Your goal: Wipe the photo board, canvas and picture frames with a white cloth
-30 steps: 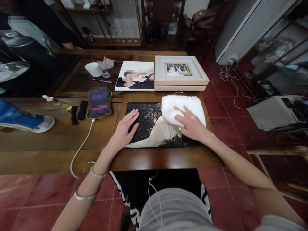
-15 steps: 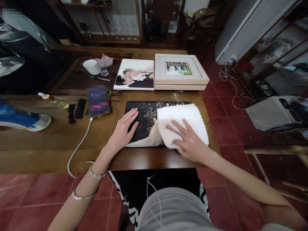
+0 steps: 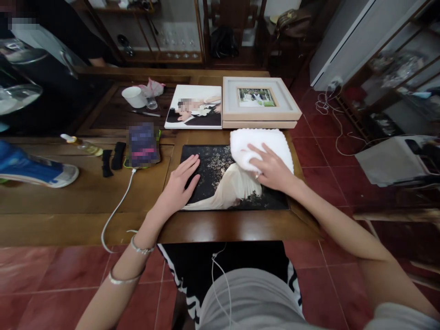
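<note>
A dark photo print (image 3: 220, 190) lies flat on the wooden table (image 3: 223, 227) in front of me. My left hand (image 3: 178, 183) rests flat on its left part, fingers stretched out, holding nothing. My right hand (image 3: 271, 167) presses a folded white towel (image 3: 259, 144) onto the print's upper right corner, fingers spread on top of the cloth. The towel hides that corner of the print.
Behind the print lie a second photo print (image 3: 197, 107) and a framed photo (image 3: 257, 98) on a stack. To the left are a phone (image 3: 142, 144) on a white cable (image 3: 115, 211), black clips (image 3: 113, 158), a small bottle (image 3: 80, 145), a white cup (image 3: 134, 97) and a blue shoe (image 3: 34, 167). Another person stands at the far left.
My right hand slid the towel down toward the print's near edge, then back up to its far right corner. My left hand stayed put.
</note>
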### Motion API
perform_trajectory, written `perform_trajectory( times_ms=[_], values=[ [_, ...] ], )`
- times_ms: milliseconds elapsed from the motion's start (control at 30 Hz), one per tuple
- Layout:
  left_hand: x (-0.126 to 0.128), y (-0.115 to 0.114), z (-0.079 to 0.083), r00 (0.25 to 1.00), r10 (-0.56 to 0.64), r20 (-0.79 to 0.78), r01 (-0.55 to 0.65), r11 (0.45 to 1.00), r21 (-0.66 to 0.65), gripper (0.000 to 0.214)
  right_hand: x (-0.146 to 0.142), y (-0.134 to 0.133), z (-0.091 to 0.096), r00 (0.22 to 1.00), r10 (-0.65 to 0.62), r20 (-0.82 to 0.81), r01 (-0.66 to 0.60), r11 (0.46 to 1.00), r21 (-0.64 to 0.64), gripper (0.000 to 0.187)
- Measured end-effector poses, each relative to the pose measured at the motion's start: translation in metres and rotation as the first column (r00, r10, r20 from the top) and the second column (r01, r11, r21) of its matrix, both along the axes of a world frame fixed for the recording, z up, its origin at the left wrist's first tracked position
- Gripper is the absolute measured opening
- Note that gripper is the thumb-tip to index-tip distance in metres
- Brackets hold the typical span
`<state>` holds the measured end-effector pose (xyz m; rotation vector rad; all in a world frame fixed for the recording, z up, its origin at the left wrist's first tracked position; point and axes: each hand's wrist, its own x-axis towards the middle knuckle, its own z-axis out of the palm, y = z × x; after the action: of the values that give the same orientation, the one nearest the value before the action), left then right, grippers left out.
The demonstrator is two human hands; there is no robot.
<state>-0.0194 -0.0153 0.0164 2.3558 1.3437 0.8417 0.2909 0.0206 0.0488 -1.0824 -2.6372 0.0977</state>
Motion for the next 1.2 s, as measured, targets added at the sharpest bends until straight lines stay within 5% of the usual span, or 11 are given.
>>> perform_trajectory(
  times_ms=[167, 467, 600, 733, 1033, 1200],
  values=[
    [0.001, 0.000, 0.000, 1.000, 0.006, 0.018, -0.006, 1.000, 0.008, 0.044, 0.007, 0.007, -0.003, 0.998, -0.070, 0.004, 0.070, 0.997, 0.015, 0.025],
    [0.003, -0.001, 0.002, 1.000, 0.025, 0.019, -0.025, 1.000, 0.001, 0.043, 0.001, -0.120, 0.009, 0.987, 0.160, -0.005, -0.160, 0.987, -0.032, 0.017],
    [0.003, 0.000, 0.002, 1.000, 0.019, 0.016, -0.019, 1.000, -0.001, 0.043, 0.002, -0.140, 0.014, 0.969, 0.244, -0.022, -0.245, 0.966, -0.075, 0.017],
    [0.000, 0.001, 0.000, 1.000, -0.002, -0.003, 0.002, 1.000, 0.003, 0.044, 0.005, -0.113, 0.014, 0.976, 0.218, -0.025, -0.219, 0.969, -0.117, 0.018],
    [-0.001, 0.002, -0.003, 1.000, 0.000, 0.002, 0.000, 1.000, -0.001, 0.045, 0.010, 0.014, 0.003, 1.000, -0.026, -0.008, 0.026, 1.000, -0.008, 0.020],
    [-0.001, 0.002, -0.004, 1.000, 0.017, 0.022, -0.017, 1.000, 0.011, 0.043, 0.008, 0.006, -0.003, 0.997, -0.069, -0.030, 0.069, 0.998, 0.006, 0.019]
  ],
)
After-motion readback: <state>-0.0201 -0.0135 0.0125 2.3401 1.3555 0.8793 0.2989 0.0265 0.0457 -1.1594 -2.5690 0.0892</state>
